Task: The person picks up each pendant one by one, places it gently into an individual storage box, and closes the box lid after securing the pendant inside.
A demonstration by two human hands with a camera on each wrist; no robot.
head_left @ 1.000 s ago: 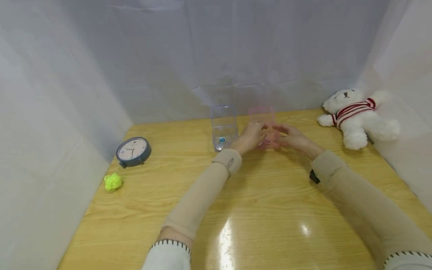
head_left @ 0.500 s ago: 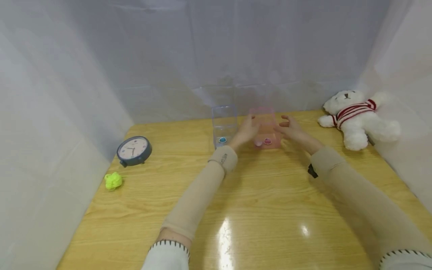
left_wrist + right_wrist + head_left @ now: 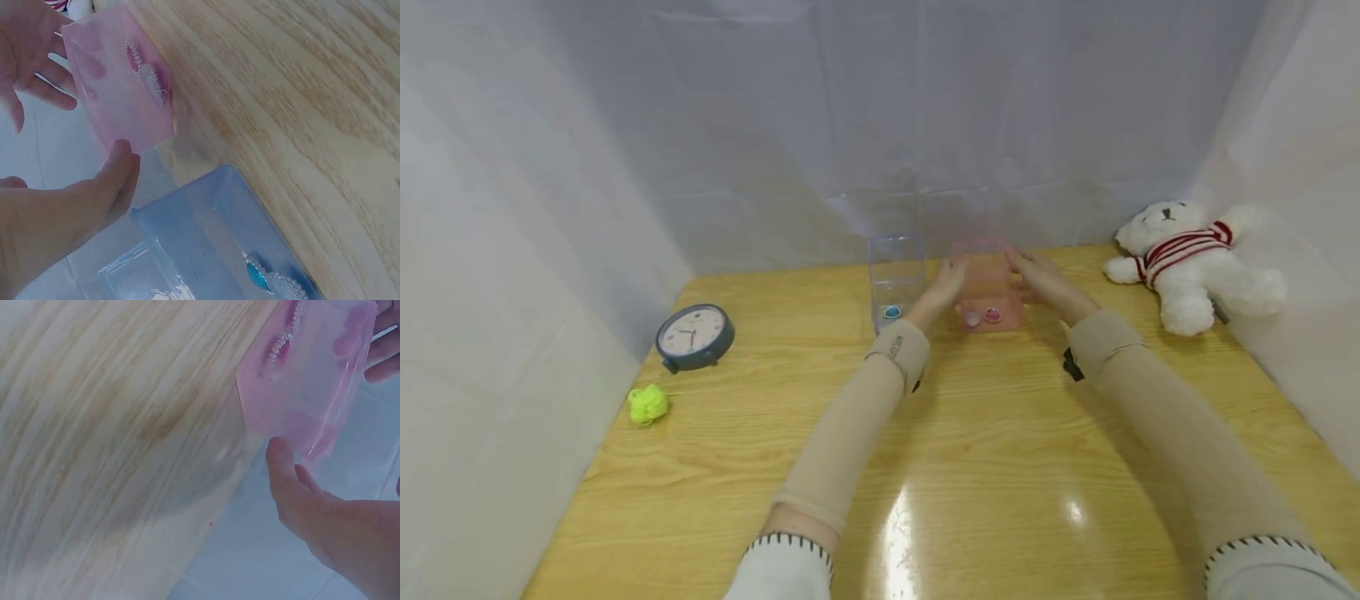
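A translucent pink box [image 3: 1012, 318] stands near the back edge of the table, its lid raised. Pink gem and pearly decorations [image 3: 149, 80] show on its front in the left wrist view. My left hand [image 3: 938, 292] is at its left side, fingers fairly straight, fingertips at the box's corner. On the opposite side my right hand [image 3: 1047, 285] reaches in with extended fingers, its thumb close to the box edge in the right wrist view. To the left of it is a translucent blue box [image 3: 209, 219] with a raised lid and a blue gem [image 3: 891, 312].
A dark-rimmed round clock [image 3: 695, 335] and a neon yellow-green yarn-like ball [image 3: 648, 404] sit at the table's left. A white teddy bear [image 3: 1206, 275] in a red-striped top lies at the back right. White sheeting [image 3: 775, 167] closes off the back and sides.
Both hands have drawn apart from over the pink box to its left and right sides, uncovering its front. The right hand has then come back in toward the box. The boxes look unmoved.
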